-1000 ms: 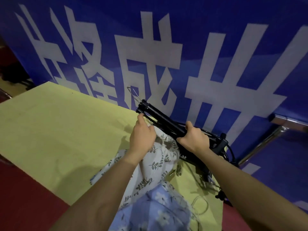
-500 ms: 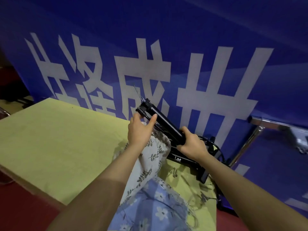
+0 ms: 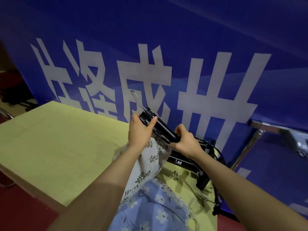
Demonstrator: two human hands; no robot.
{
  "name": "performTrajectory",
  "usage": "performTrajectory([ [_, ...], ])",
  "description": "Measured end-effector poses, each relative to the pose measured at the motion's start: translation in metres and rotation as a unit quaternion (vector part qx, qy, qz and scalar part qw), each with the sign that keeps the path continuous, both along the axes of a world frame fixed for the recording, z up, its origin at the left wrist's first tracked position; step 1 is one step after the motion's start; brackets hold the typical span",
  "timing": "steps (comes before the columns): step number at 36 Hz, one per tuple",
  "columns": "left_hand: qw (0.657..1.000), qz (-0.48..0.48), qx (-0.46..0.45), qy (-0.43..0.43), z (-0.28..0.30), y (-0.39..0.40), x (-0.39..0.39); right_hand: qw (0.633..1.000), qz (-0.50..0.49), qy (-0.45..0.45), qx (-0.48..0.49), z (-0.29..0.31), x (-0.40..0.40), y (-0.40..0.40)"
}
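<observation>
Left hand (image 3: 139, 132) higher up the black tube (image 3: 164, 127), thumb across it

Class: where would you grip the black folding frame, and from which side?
Its upper tube, from the near side: it slants up off the table, round and bare. The left hand wraps its top end, the right hand lower down; avoid the thin wire hook.

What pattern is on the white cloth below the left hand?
White cloth: small grey-green leaf sprigs; clearest in head view.
</observation>
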State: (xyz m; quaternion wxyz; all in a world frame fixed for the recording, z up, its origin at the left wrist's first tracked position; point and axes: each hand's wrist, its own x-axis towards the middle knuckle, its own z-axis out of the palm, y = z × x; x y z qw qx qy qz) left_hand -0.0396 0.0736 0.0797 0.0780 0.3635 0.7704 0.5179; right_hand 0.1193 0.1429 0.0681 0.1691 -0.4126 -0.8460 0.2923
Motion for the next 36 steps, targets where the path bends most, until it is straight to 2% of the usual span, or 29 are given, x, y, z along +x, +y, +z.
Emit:
performTrajectory([
  [3, 1.000, -0.004, -0.005, 0.028, 0.003, 0.001, 0.006, 0.999, 0.029, 0.014, -0.023, -0.001, -0.003, -0.003],
  [11, 0.997, -0.010, -0.009, 0.078, 0.012, 0.003, 0.014, 0.997, 0.029, 0.062, -0.047, 0.000, -0.011, -0.007],
  [15, 0.976, -0.033, -0.008, 0.213, 0.022, -0.003, 0.008, 0.999, 0.000, 0.050, -0.015, 0.005, -0.011, -0.005],
  [17, 0.967, -0.033, -0.021, 0.250, 0.026, -0.005, 0.003, 0.999, -0.011, 0.033, 0.008, 0.007, -0.009, -0.004],
  [21, 0.961, -0.018, -0.064, 0.270, 0.030, -0.008, -0.009, 0.998, -0.039, -0.005, 0.053, 0.007, -0.001, 0.001],
  [24, 0.963, -0.034, -0.055, 0.260, 0.032, -0.010, -0.010, 0.996, -0.058, -0.010, 0.062, 0.009, 0.004, 0.001],
  [29, 0.970, -0.008, -0.080, 0.231, 0.026, -0.010, -0.003, 0.994, -0.085, 0.051, 0.043, 0.014, 0.008, 0.000],
  [33, 0.967, -0.083, -0.108, 0.214, 0.015, -0.011, 0.008, 0.990, -0.083, 0.110, 0.019, 0.020, 0.006, -0.003],
  [36, 0.961, -0.138, -0.118, 0.206, 0.011, -0.011, 0.019, 0.990, -0.070, 0.121, 0.027, 0.024, 0.003, -0.007],
])
